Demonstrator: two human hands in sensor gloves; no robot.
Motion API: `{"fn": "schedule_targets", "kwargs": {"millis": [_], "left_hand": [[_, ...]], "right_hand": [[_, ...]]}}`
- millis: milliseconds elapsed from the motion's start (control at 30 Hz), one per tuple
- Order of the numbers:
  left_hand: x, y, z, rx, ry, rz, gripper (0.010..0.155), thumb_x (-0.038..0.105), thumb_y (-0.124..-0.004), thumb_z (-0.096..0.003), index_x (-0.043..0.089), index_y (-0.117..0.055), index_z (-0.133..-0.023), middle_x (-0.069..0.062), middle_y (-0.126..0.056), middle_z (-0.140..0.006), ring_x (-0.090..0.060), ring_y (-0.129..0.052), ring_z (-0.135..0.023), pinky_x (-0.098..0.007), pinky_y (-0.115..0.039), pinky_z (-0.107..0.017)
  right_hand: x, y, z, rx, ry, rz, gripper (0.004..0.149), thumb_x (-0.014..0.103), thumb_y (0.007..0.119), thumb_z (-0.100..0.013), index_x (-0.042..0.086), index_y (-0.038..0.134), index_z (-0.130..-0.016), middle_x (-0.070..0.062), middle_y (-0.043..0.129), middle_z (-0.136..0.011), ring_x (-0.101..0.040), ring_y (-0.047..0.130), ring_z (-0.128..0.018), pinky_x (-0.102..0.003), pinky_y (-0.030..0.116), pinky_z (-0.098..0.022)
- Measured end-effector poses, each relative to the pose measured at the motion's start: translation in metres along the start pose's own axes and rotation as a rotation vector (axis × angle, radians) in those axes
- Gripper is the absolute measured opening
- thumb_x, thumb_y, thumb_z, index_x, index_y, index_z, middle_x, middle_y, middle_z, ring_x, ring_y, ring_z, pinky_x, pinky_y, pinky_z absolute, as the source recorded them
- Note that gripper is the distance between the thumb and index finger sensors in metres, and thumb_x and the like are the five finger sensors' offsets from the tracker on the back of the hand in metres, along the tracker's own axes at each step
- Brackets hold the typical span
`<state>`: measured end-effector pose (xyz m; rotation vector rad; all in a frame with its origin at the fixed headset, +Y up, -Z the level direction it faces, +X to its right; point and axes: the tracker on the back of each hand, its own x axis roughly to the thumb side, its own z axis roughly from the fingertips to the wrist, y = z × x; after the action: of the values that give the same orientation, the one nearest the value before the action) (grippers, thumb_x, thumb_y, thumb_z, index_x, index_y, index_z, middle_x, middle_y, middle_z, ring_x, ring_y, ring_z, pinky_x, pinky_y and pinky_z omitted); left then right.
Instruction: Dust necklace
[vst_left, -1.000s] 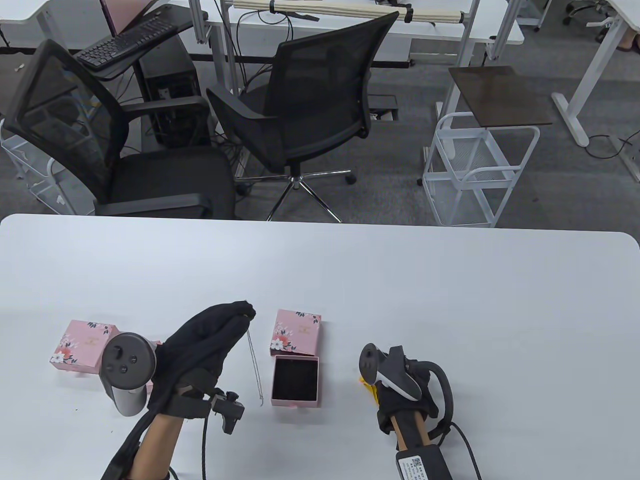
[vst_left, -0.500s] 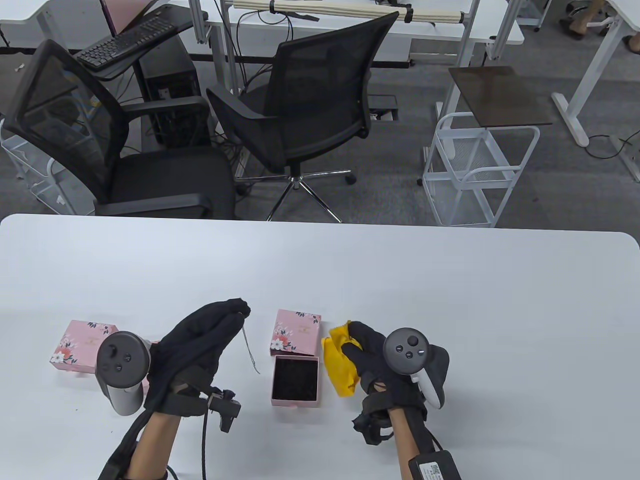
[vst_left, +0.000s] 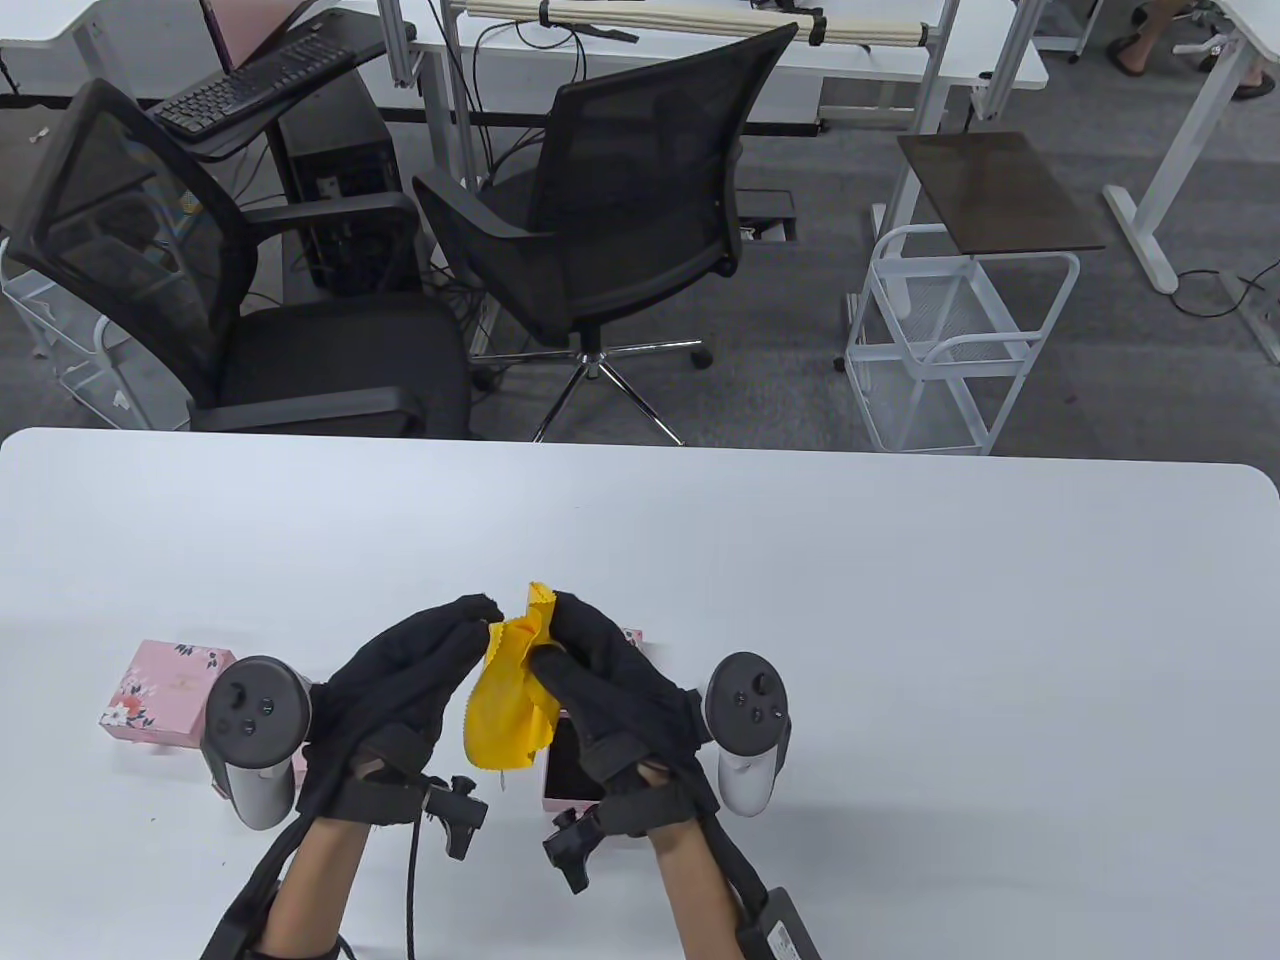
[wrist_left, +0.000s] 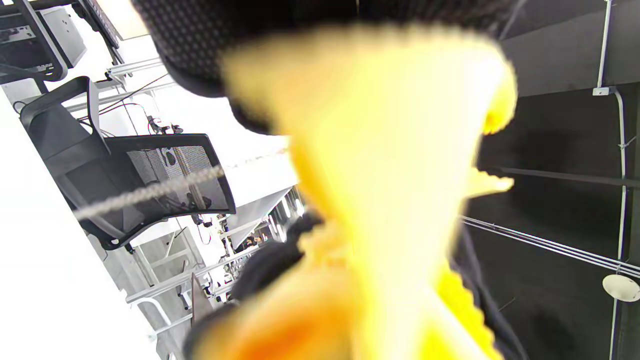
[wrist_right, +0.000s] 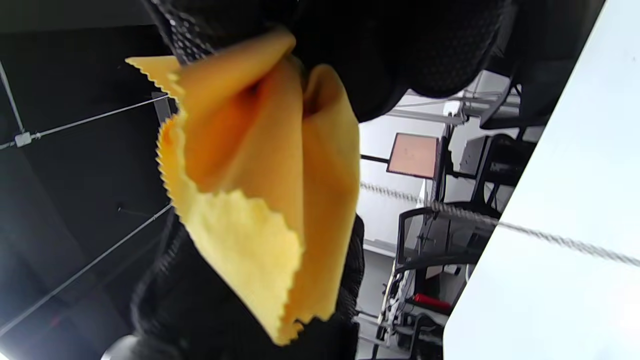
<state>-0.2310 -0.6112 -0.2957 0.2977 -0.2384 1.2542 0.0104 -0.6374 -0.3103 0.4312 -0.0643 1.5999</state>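
Above the desk (vst_left: 900, 600), a yellow cloth (vst_left: 505, 700) is pinched by the right hand (vst_left: 610, 690), fingers together on its top. The necklace (wrist_right: 525, 232), a thin chain, is held by the left hand (vst_left: 400, 690), fingertips closed on it, just beside the cloth.

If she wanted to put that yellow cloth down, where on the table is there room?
The table's right side, beyond the right hand, is bare, as is the far strip toward the chairs. It is crowded near the left hand: a pink box on its left and another box under the yellow cloth.
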Motion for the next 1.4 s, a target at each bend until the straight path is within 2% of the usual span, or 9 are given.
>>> {"fn": "schedule_targets", "kwargs": {"millis": [133,233,400,533,600,700,800,1067,1400], "left_hand": [[0.0,-0.006,0.001,-0.016,0.004,0.044,0.035,0.046,-0.088,-0.0558,0.03,-0.093,-0.087,0.0,-0.103,-0.082,-0.022,-0.097,-0.07,-0.04,-0.085,-0.05],[0.001,-0.009,0.002,0.0,0.005,0.056,0.035,0.046,-0.088,-0.0558,0.03,-0.093,-0.087,0.0,-0.103,-0.082,-0.021,-0.097,-0.069,-0.04,-0.086,-0.05],[0.001,-0.008,0.003,0.022,0.006,0.073,0.036,0.046,-0.088,-0.0558,0.03,-0.092,-0.087,0.0,-0.103,-0.083,-0.021,-0.097,-0.07,-0.04,-0.086,-0.05],[0.003,-0.011,0.004,0.017,-0.001,0.05,0.036,0.046,-0.088,-0.0554,0.03,-0.093,-0.087,-0.001,-0.103,-0.081,-0.02,-0.098,-0.069,-0.039,-0.087,-0.049],[0.005,-0.012,0.005,0.005,-0.009,0.04,0.036,0.046,-0.088,-0.0551,0.029,-0.093,-0.086,-0.001,-0.103,-0.08,-0.02,-0.099,-0.068,-0.039,-0.087,-0.049],[0.009,-0.015,0.005,-0.044,-0.028,0.045,0.036,0.046,-0.089,-0.0552,0.029,-0.093,-0.087,-0.001,-0.103,-0.08,-0.02,-0.098,-0.069,-0.04,-0.086,-0.05],[0.014,-0.017,0.008,-0.026,-0.045,-0.015,0.036,0.046,-0.089,-0.0552,0.029,-0.093,-0.087,-0.002,-0.102,-0.081,-0.022,-0.096,-0.072,-0.041,-0.085,-0.052],[0.025,-0.017,0.015,0.057,-0.083,-0.172,0.036,0.046,-0.089,-0.0543,0.03,-0.094,-0.087,-0.002,-0.1,-0.083,-0.023,-0.093,-0.073,-0.04,-0.084,-0.053],[0.031,-0.008,0.017,0.137,-0.145,-0.32,0.035,0.045,-0.089,-0.0539,0.032,-0.094,-0.086,-0.001,-0.096,-0.088,-0.024,-0.089,-0.078,-0.041,-0.081,-0.056]], "right_hand": [[0.008,0.009,0.007,-0.11,-0.082,0.215,0.053,0.03,0.076,-0.063,0.011,0.059,-0.109,-0.021,0.076,-0.096,-0.039,0.087,-0.072,-0.054,0.072,-0.062],[0.015,0.013,0.01,-0.138,-0.154,0.335,0.054,0.03,0.073,-0.064,0.01,0.057,-0.11,-0.023,0.075,-0.098,-0.04,0.088,-0.073,-0.054,0.073,-0.062],[0.021,0.023,0.008,0.031,-0.22,0.467,0.069,0.035,0.073,-0.063,0.008,0.04,-0.117,-0.029,0.058,-0.111,-0.048,0.08,-0.084,-0.058,0.068,-0.065],[0.024,0.031,0.01,0.053,-0.256,0.584,0.08,0.035,0.077,-0.061,0.004,0.03,-0.118,-0.032,0.05,-0.114,-0.05,0.075,-0.088,-0.059,0.066,-0.066],[0.027,0.033,0.013,-0.005,-0.271,0.656,0.081,0.036,0.079,-0.06,0.003,0.032,-0.117,-0.031,0.054,-0.112,-0.048,0.078,-0.085,-0.058,0.068,-0.064],[0.03,0.032,0.018,-0.164,-0.296,0.729,0.072,0.038,0.08,-0.06,0.006,0.046,-0.114,-0.025,0.07,-0.102,-0.042,0.086,-0.076,-0.055,0.073,-0.061],[0.032,0.029,0.018,-0.198,-0.285,0.739,0.065,0.039,0.08,-0.06,0.008,0.056,-0.111,-0.021,0.078,-0.095,-0.04,0.09,-0.07,-0.053,0.075,-0.058],[0.03,0.026,0.018,-0.204,-0.246,0.717,0.057,0.041,0.077,-0.062,0.011,0.063,-0.108,-0.021,0.082,-0.092,-0.04,0.091,-0.068,-0.054,0.076,-0.056],[0.024,0.02,0.012,-0.093,-0.166,0.55,0.039,0.033,0.069,-0.066,0.014,0.07,-0.101,-0.022,0.081,-0.094,-0.043,0.089,-0.071,-0.056,0.074,-0.058]]}}
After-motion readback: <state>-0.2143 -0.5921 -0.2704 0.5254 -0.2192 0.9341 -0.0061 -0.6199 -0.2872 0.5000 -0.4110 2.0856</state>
